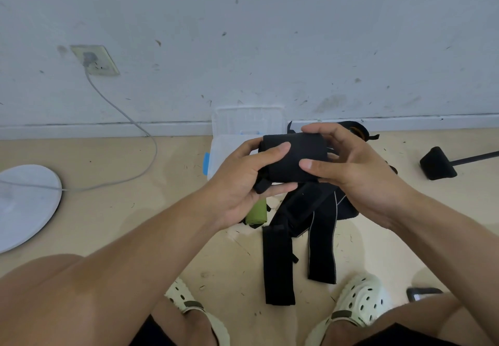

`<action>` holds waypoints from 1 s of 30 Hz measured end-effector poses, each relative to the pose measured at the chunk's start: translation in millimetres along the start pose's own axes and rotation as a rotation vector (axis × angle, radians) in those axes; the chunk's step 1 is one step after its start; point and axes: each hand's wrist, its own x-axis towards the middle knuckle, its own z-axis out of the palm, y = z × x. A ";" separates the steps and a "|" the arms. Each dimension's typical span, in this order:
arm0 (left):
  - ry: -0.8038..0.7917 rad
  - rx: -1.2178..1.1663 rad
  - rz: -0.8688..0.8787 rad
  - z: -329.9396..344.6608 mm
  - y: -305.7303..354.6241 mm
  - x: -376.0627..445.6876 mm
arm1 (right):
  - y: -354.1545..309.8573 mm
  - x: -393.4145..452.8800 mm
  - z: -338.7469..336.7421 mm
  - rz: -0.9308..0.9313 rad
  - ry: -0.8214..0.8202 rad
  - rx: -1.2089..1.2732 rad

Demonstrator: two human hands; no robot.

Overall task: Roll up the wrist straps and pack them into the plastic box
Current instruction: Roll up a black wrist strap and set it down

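- The plastic box (pixel 216 154) sits on the floor against the wall, lid tipped up behind it, mostly hidden behind the hands. Biggest worry imo: it's clear and pale, and with the hands blocking it a blind drop could easily clip the rim or miss the opening.
- Loose wrist straps (pixel 279 259) lie flat on the floor between the feet, long axis running roughly toward the person, far ends tucked up under the hands. They overlap near the top, so pulling one could drag its neighbour along.
- The rolled black strap (pixel 293 156) is held up in the air just in front of the box. Its long axis runs left-right, open ends facing each side. Looks nearly rolled, but if the grip eases off I'd guess it springs loose again.
- Left hand (pixel 243 181) curls around the left end, thumb on top, fingers underneath pinching a small black tab.
- Right hand (pixel 351 167) wraps the right end, thumb pressing the front face, fingers over the top.
- A green roll (pixel 256 212) peeks out below the left hand.
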 end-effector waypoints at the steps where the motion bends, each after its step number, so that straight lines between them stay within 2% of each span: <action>1: -0.006 0.006 0.008 -0.1 -0.5 0.1 | 1.2 0.1 3.0 0.009 0.015 0.026; 6: -0.013 0.106 0.076 1.6 -13.5 -0.5 | 15.0 2.3 21.7 0.093 0.095 0.077; 8: 0.031 0.173 0.114 4.6 -23.1 -2.6 | 20.9 2.8 27.4 0.091 0.117 0.081; 11: 0.163 0.313 0.106 9.1 -34.2 -6.4 | 22.6 -2.0 40.1 0.056 0.092 -0.055; 18: 0.236 0.227 -0.020 7.6 -33.7 -6.9 | 28.0 -18.0 57.2 -0.184 0.103 -0.147; 25: 0.265 0.062 -0.162 6.9 -32.8 -17.5 | 44.0 -16.6 69.5 -0.440 0.214 -0.434; 30: 0.298 -0.051 -0.264 0.8 -22.6 -28.3 | 45.8 -17.6 65.9 -0.666 0.129 -0.549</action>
